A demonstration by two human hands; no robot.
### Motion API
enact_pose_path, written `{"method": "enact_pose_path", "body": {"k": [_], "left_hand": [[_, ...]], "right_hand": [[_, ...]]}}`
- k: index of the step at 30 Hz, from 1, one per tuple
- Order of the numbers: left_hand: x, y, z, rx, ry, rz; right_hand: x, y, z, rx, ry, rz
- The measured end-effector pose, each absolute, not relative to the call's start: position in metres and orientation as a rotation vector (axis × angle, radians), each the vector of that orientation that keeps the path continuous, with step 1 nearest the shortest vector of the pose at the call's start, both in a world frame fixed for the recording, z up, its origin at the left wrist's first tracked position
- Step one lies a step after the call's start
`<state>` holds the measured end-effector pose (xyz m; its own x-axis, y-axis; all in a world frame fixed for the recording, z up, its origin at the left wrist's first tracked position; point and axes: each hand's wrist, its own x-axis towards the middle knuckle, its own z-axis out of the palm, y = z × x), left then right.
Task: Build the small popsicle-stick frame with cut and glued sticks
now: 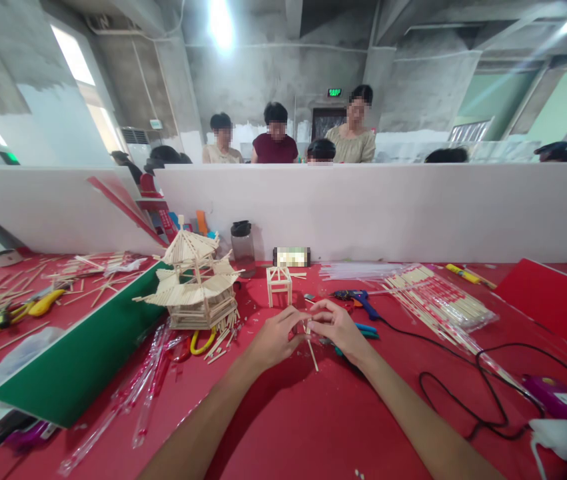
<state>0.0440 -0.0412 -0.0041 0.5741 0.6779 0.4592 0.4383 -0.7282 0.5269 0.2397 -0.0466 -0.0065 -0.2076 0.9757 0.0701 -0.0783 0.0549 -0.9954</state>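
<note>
My left hand and my right hand meet above the red table, fingers curled in pinches. Between their fingertips is a thin wooden stick, its lower end pointing toward me; the fingers partly hide its upper end. Just beyond my hands stands a small open frame of wooden sticks. To the left is a pavilion model built from sticks, with a tiered roof. Teal-handled pliers lie beside my right hand, partly covered by it. A blue glue gun rests behind that hand.
A green board leans at left near plastic wrappers. Packed sticks, a black cord and a white plug lie at right. A bottle and phone stand by the white partition; people are beyond it.
</note>
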Motion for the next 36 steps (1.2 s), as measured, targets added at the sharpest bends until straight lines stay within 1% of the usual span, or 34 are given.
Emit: {"method": "enact_pose_path", "body": {"k": [9,16,26,36], "left_hand": [[0.0431,-0.0402,-0.0069,2.504,0.96,0.935],[0.0436,-0.0382,-0.0055,2.392,0.955,1.028],[0.0449,-0.0374,-0.007,2.337,0.942,1.07],[0.0438,-0.0391,-0.0068,2.407,0.927,0.973]], "right_hand": [[0.2404,-0.0481,-0.0038,-1.003,-1.326,1.381],[0.243,-0.0488,-0.0029,-0.937,-1.238,1.51],[0.2418,-0.0491,-0.0029,-0.941,-1.238,1.484],[0.2397,-0.0466,-0.009,-0.96,-1.235,1.448]]}}
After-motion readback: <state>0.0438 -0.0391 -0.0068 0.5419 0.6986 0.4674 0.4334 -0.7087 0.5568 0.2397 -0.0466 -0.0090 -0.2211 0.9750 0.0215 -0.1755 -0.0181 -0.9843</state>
